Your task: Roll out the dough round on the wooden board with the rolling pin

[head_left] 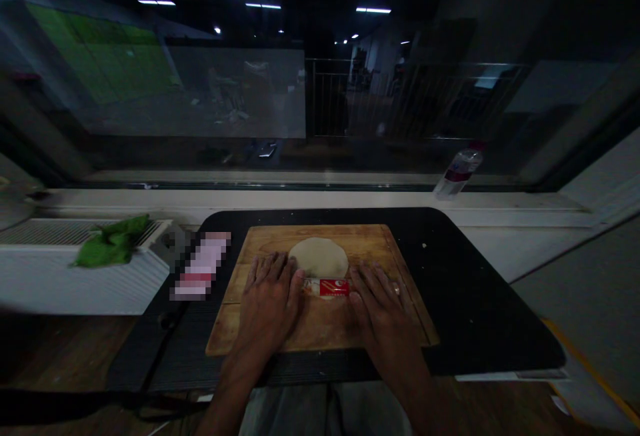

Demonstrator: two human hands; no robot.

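Observation:
A flat, pale round of dough (320,257) lies on the wooden cutting board (280,232). Across its near edge runs a rolling pin (327,287) with a red and white printed wrapper. My left hand (270,296) rests palm down over the pin's left end, fingers stretched forward and thumb beside the wrapper. Over the right end lies my right hand (383,299), also palm down with fingers extended. Both ends of the pin are mostly hidden beneath my hands; a bit of the right end shows past my fingers.
The board sits on a black table (465,316) against a window sill (310,199). Left of the board is a blurred-out pink and white item (203,266). A green cloth (113,243) hangs on the radiator (100,286). A plastic bottle (457,173) stands on the sill.

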